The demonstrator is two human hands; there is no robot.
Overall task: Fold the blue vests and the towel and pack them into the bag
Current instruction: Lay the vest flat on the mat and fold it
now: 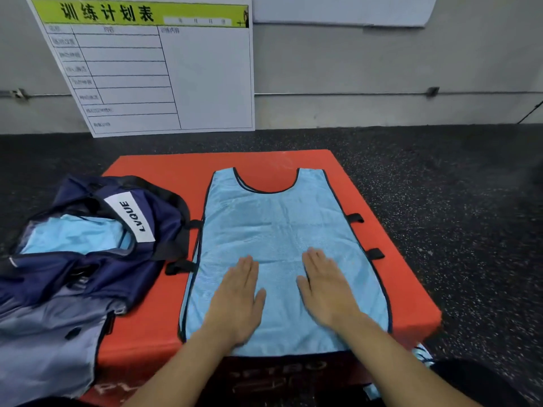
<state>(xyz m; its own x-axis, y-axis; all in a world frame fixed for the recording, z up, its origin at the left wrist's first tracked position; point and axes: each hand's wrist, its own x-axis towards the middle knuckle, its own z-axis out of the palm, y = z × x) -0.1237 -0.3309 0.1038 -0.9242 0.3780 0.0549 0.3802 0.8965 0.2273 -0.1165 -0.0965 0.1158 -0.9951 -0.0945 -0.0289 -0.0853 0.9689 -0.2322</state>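
Observation:
A light blue mesh vest [279, 224] with dark trim lies spread flat on the orange box [390, 277], neck hole away from me. My left hand [238, 301] and my right hand [326, 286] rest flat on its lower half, fingers straight, a short gap between them. To the left sits the navy bag [88, 259] with a white LVQUE label, its mouth open. Light blue fabric [73, 233] lies inside it. No towel can be made out.
A white schedule board [164, 71] with a green header leans against the grey wall behind the box. Dark speckled floor [470, 201] surrounds the box. A bit of light blue cloth [423, 352] shows at the box's right front corner.

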